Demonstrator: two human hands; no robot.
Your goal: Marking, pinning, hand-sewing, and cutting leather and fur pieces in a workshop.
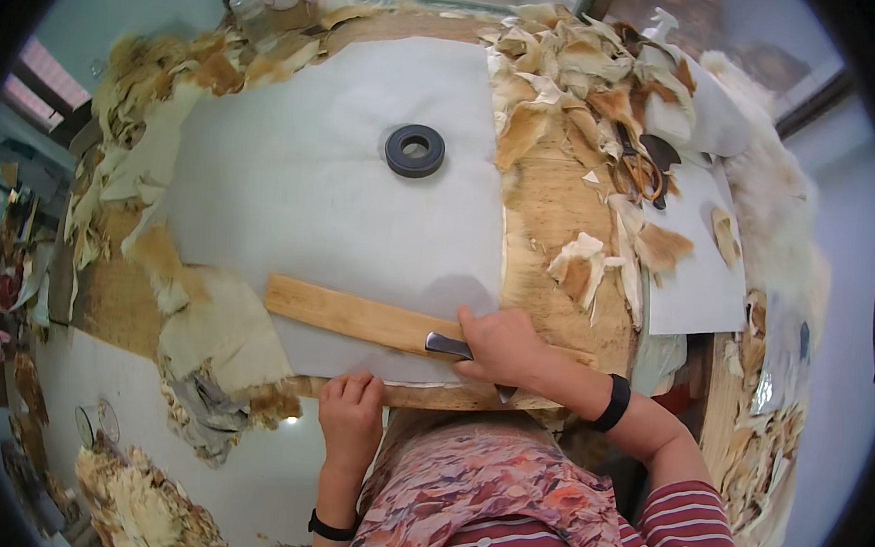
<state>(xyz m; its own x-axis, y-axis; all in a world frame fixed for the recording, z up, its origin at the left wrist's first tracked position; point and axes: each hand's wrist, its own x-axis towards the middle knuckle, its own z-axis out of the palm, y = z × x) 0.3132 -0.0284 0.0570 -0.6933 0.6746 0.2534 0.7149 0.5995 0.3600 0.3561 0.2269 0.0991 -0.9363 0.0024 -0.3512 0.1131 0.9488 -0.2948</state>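
A large white sheet (328, 177) lies across the wooden table. Along its near side is a flat wooden strip (345, 310), slanting slightly down to the right. My right hand (501, 348) closes over a metal tool (448, 345) that looks like a knife. Its shiny end shows by the strip's right part, and a dark point shows below the palm. The rest is hidden by my fingers. My left hand (353, 399) has its fingers bent together over the sheet's near edge, at the table rim. Farther off on the sheet rests a black tape roll (414, 166).
Tan and white fur scraps (570, 66) pile up at the back right, with more at the left. Scissors (642, 178) lie among them. A pale hide piece (229, 326) hangs over the near left edge. White fur (773, 194) lines the right side.
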